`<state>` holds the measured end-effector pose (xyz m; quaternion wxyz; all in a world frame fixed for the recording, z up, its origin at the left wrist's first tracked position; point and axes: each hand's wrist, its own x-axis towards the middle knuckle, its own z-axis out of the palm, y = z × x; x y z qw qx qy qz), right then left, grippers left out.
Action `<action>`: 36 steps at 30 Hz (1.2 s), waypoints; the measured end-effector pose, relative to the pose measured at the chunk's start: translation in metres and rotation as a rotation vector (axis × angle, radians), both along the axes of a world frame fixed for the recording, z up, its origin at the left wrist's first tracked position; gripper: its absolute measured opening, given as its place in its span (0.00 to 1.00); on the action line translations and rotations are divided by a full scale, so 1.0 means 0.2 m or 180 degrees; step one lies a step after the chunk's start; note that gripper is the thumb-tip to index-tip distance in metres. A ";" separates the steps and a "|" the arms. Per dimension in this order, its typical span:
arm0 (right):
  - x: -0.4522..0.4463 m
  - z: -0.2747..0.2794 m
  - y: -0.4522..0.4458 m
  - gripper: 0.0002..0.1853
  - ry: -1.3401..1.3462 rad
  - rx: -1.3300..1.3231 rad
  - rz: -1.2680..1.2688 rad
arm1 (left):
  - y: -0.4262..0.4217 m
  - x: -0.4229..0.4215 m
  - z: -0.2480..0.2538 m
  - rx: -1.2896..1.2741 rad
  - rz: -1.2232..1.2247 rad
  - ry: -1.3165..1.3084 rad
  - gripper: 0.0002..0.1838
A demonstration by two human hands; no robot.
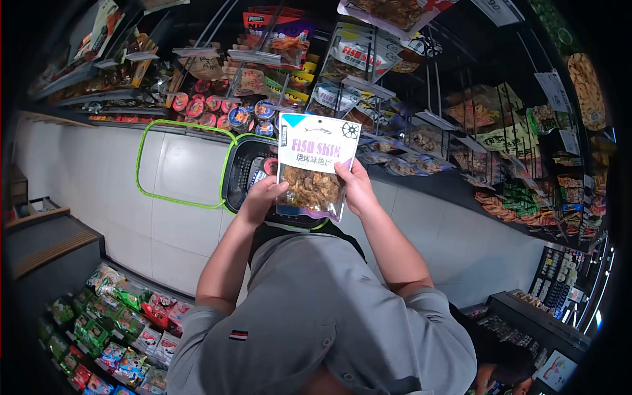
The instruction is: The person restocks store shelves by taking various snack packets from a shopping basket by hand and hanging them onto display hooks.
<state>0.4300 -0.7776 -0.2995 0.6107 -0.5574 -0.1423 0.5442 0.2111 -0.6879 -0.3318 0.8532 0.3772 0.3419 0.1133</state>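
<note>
Between my two hands is an upright bag of fish skin snack (312, 168), with a white top printed "FISH SKIN" and a clear lower part showing brown pieces. My left hand (263, 197) grips its lower left edge, thumb on the front. On the right edge, my right hand (355, 187) is closed the same way. Behind and below the bag stands a black shopping basket (238, 168) with a green rim, partly hidden by the bag. Some packaged items (260, 172) show inside it. Its green handle (139, 158) is folded out to the left.
Ahead, hanging racks carry more fish skin bags (359, 52) and other snack packets (421, 141). Round tubs (240, 118) line a low shelf behind the basket. Bagged goods (112, 322) fill a lower-left display. Light floor tiles (184, 168) run between the shelves. Another person (503, 368) is partly visible at lower right.
</note>
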 end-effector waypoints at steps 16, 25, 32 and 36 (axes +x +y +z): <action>0.57 -0.03 -0.08 0.16 -0.1843 0.0465 0.0891 | 0.26 0.76 0.45 0.4342 -0.0204 0.1142 0.10; 0.66 -0.27 0.11 0.13 -0.1891 0.0415 0.0714 | 0.46 0.84 0.23 0.4067 -0.0080 0.1191 0.15; 0.69 -0.30 0.26 0.13 -0.1763 0.0363 0.0471 | 0.65 0.93 0.12 0.4876 0.0364 0.0702 0.07; 0.74 -0.24 0.28 0.13 -0.1960 0.0593 0.0312 | 0.64 1.00 0.12 0.4751 0.0933 0.0210 0.10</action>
